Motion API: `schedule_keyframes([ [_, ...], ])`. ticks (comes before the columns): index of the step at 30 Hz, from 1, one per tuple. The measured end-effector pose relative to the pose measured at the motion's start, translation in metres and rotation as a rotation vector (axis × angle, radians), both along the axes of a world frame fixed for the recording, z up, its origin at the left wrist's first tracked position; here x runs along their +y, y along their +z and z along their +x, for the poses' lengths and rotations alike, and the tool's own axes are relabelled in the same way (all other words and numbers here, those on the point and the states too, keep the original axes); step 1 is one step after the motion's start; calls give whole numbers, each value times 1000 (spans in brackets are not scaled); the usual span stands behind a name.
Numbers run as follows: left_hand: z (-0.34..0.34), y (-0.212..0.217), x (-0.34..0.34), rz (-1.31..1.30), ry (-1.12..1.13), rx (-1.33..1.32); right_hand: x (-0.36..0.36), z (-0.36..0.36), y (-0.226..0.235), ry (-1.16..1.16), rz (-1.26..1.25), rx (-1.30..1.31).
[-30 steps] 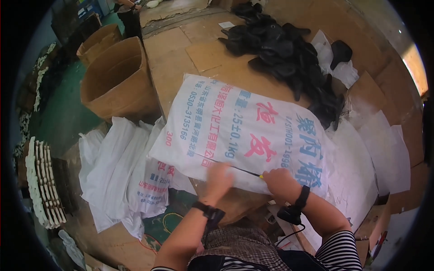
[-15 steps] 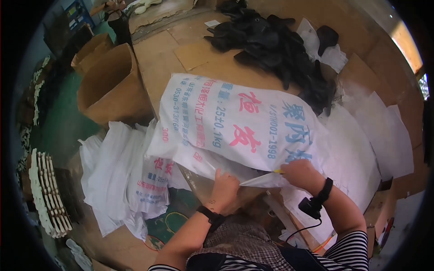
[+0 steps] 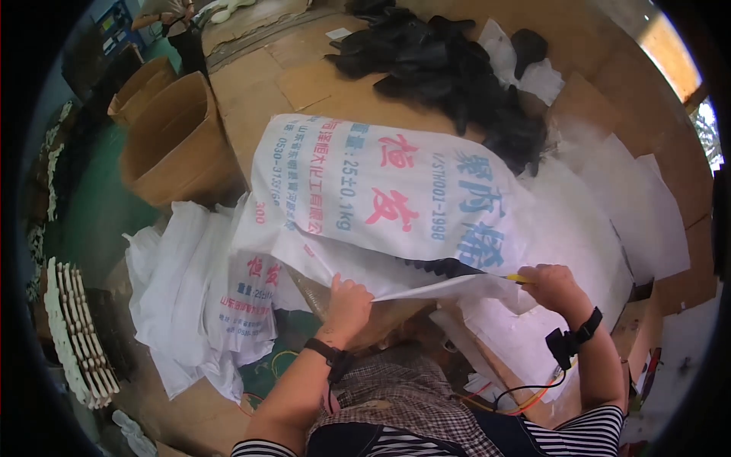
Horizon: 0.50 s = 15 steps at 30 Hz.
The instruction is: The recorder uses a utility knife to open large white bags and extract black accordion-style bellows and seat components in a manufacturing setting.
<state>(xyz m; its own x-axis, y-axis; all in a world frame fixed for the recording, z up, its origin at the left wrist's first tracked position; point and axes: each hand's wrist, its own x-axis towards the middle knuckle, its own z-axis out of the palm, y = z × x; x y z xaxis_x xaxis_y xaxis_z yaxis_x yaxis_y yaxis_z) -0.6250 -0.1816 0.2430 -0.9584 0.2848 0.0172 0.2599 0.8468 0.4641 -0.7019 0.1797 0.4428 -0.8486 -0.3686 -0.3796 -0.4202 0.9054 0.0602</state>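
A large white woven sack with blue and red print lies across the cardboard-covered table in front of me. Its near side is slit lengthwise, and black contents show through the gap. My left hand is closed on the lower lip of the slit, at its left part. At the slit's right end, my right hand grips a yellow-handled knife; its thin blade is mostly hidden at the cloth.
Black moulded pieces lie heaped at the far side of the table. Folded white sacks are stacked at left, below open cardboard boxes. White sheeting spreads at right. Another person stands far left; a pale rack is nearer.
My right hand has moved right with the knife, and the slit is longer and gapes wider, baring the black contents. My left hand has shifted slightly left, still on the sack's edge.
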Motion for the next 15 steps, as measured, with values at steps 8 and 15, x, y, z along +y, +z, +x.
schedule_keyframes([
  [8,-40,48,128,179,-46,98,12,-20,-19,143,-177,11],
  [15,-31,54,202,-25,-153,117,50,-29,-38,184,-240,-71],
])
